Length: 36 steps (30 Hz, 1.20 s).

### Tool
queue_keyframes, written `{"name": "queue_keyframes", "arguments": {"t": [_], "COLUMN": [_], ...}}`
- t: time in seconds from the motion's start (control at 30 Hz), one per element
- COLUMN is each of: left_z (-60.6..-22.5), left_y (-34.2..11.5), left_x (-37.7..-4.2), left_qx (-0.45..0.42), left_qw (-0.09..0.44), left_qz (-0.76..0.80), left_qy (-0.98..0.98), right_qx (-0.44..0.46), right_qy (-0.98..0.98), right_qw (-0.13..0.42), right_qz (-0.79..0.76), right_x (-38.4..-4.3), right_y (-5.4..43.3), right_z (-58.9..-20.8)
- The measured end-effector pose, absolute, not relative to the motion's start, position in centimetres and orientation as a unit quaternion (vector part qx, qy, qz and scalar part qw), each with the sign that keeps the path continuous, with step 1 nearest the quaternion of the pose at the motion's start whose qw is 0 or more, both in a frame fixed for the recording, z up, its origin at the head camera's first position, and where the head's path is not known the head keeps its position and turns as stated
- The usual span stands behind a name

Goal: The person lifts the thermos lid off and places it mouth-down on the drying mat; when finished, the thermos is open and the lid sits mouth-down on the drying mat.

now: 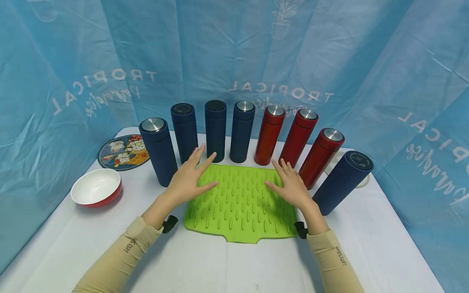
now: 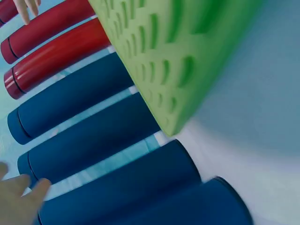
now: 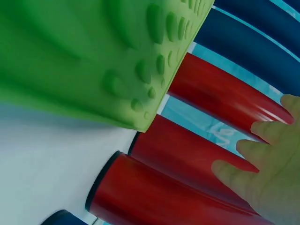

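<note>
My left hand (image 1: 188,179) hovers over the left edge of a green ridged mat (image 1: 242,203), its fingers spread and holding nothing. Over the mat's right side my right hand (image 1: 290,184) is likewise spread, with nothing in it. Behind the mat several flasks stand upright in an arc. Nearest the left hand is a dark blue flask with a silver lid (image 1: 159,152). A red flask (image 1: 318,160) stands close beyond the right hand, and a blue flask with a dark lid (image 1: 340,185) is to its right. In the right wrist view, the fingers (image 3: 253,154) overlap the red flasks.
A white bowl with a red outside (image 1: 96,188) sits at the left, in front of a round patterned mat (image 1: 122,156). A pale round piece (image 1: 362,181) lies partly hidden behind the rightmost flask. Blue printed curtains (image 1: 227,49) surround the white table (image 1: 256,268).
</note>
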<state>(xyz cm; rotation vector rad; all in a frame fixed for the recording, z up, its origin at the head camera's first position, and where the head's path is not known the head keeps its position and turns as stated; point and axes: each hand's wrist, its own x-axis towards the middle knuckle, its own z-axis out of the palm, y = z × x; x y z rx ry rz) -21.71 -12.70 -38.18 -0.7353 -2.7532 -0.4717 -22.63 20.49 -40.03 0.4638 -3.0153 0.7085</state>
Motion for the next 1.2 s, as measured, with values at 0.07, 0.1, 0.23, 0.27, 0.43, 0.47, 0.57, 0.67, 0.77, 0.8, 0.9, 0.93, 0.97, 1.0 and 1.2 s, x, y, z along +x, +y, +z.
{"name": "queue_keyframes", "arguments": {"t": [0.07,0.1,0.23,0.27,0.43,0.47,0.57,0.67,0.77,0.8,0.9,0.93,0.97,1.0,1.2], "left_z": [-38.3,-38.5,-39.4,-39.7,-40.7,-40.8,-41.2,-41.5,-41.7,-41.7,-41.7,-41.7,-41.6,-41.6,-41.5], "left_y": [-13.2,-13.6,-15.2,-15.6,-17.2,-17.4,-18.0,-18.6,-19.0,-19.1,-19.4,-19.5,-19.6,-19.8,-20.5], "left_x": [-21.2,-21.1,-21.0,-21.0,-21.3,-21.4,-21.9,-22.4,-22.9,-23.0,-23.4,-23.6,-23.8,-24.0,-24.9], "left_qx": [-0.255,-0.260,-0.277,-0.275,-0.215,-0.198,-0.160,-0.132,-0.095,-0.080,-0.032,-0.018,-0.007,0.001,0.020], "left_qw": [0.187,0.222,0.361,0.391,0.506,0.517,0.529,0.507,0.448,0.422,0.341,0.314,0.289,0.266,0.171], "left_qz": [-0.200,-0.217,-0.264,-0.270,-0.285,-0.292,-0.331,-0.380,-0.438,-0.461,-0.525,-0.545,-0.563,-0.576,-0.611], "left_qy": [-0.927,-0.914,-0.850,-0.836,-0.786,-0.780,-0.765,-0.762,-0.773,-0.776,-0.779,-0.777,-0.774,-0.773,-0.773], "right_qx": [0.145,0.144,0.140,0.140,0.138,0.139,0.139,0.133,0.122,0.119,0.115,0.114,0.114,0.115,0.111], "right_qy": [-0.955,-0.951,-0.935,-0.933,-0.930,-0.929,-0.923,-0.914,-0.906,-0.905,-0.903,-0.903,-0.902,-0.901,-0.897], "right_qw": [-0.005,-0.011,-0.030,-0.033,-0.039,-0.038,-0.035,-0.031,-0.027,-0.025,-0.023,-0.022,-0.022,-0.022,-0.021], "right_qz": [0.258,0.274,0.324,0.329,0.339,0.340,0.357,0.383,0.405,0.408,0.413,0.414,0.416,0.417,0.428], "right_x": [-22.7,-22.7,-22.6,-22.6,-22.7,-22.8,-22.9,-23.1,-23.2,-23.2,-23.3,-23.3,-23.3,-23.3,-23.3], "right_y": [20.5,20.4,20.4,20.4,20.5,20.5,20.6,20.6,20.6,20.6,20.7,20.8,20.8,20.8,20.9], "right_z": [-40.2,-40.3,-40.7,-40.9,-41.4,-41.4,-41.3,-41.1,-40.9,-40.9,-40.9,-41.0,-41.0,-41.1,-41.1]}}
